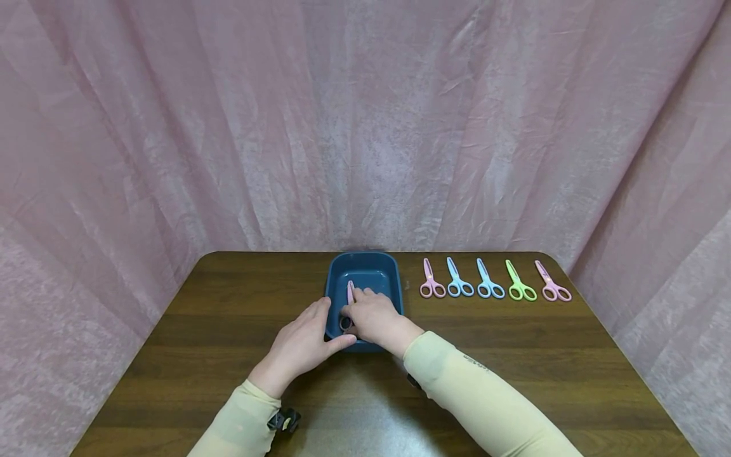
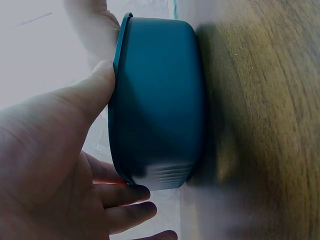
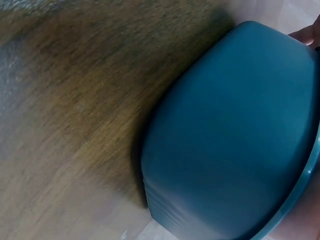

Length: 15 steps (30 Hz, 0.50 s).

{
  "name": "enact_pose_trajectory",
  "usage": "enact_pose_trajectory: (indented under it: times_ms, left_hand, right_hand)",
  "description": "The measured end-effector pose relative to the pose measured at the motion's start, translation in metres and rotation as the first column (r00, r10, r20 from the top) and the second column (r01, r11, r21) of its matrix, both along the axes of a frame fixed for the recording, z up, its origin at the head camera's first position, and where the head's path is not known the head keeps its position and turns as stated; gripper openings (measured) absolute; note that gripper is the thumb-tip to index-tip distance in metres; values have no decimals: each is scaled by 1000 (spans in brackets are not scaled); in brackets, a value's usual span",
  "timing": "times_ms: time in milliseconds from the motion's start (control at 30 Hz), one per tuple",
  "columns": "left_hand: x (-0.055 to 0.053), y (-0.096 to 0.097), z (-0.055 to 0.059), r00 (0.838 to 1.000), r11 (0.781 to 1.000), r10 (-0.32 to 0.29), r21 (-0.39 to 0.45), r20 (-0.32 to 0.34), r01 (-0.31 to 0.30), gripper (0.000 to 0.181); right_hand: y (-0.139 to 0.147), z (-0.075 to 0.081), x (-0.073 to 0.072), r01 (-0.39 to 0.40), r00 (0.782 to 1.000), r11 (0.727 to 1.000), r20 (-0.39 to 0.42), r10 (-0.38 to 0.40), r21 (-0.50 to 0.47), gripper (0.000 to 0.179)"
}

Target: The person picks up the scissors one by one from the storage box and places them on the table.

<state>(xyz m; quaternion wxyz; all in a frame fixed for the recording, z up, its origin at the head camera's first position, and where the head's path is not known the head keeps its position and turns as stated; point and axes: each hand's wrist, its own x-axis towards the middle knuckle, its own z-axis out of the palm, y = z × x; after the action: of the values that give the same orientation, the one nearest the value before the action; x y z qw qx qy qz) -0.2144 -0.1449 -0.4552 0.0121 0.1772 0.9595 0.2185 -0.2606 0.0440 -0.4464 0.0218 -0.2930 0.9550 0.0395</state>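
A deep blue rectangular tray (image 1: 370, 260) sits at the back middle of the table. Inside it, toward its left side, lies a pair of pink scissors (image 1: 351, 291), blades pointing away. My right hand (image 1: 374, 317) reaches over the near right rim and grips the scissors around the handles, partly covering them. At the near left corner my left hand (image 1: 302, 343) rests on the tray, fingers extended along the left side. In the left wrist view its thumb touches the rim of the tray (image 2: 160, 95). Only the tray's outer wall (image 3: 230, 135) shows clearly in the right wrist view.
Right of the tray, a row of scissors lies on the wooden table (image 1: 257, 285): pink scissors (image 1: 429, 274), two blue pairs (image 1: 455, 273) (image 1: 485, 275), green scissors (image 1: 515, 276) and pink scissors (image 1: 547, 276). A pink curtain (image 1: 365, 127) hangs behind the table.
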Motion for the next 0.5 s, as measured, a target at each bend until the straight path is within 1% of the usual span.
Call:
enact_pose_trajectory:
  times_ms: [167,500]
  left_hand:
    - [0,0,0,1000,1000,-5,-2,-17,5,105]
    - [0,0,-1,1000,1000,2,-13,-24,-3,103]
  right_hand:
    - [1,-1,0,4,1000,1000,-12,-4,-28,34]
    - [1,-3,1,37,997,999,-66,-36,23,31]
